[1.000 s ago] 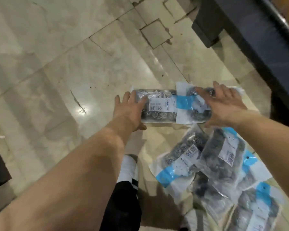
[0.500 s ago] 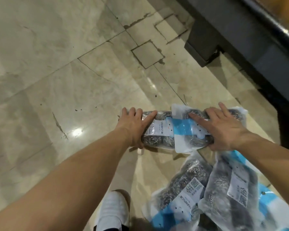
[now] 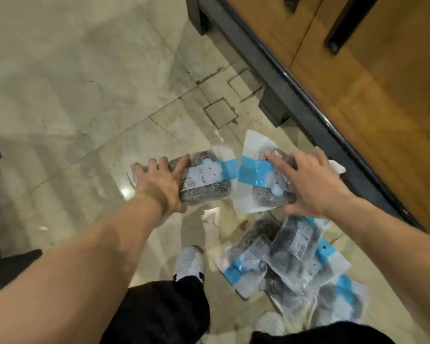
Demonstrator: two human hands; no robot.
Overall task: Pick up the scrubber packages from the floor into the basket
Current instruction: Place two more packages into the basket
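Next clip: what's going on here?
A person is gathering bagged steel scrubbers off a tiled floor. The left hand grips one scrubber package and the right hand grips a second package, side by side near a wooden cabinet. A pile of packages lies on the floor by the person's white shoe. No basket is in view.

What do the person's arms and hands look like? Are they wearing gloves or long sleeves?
No gloves and no long sleeves. The left hand and right hand are bare, with no rings, watch or bracelet that I can see. Both arms are bare too, right to the picture's edge, so no sleeve shows at all.
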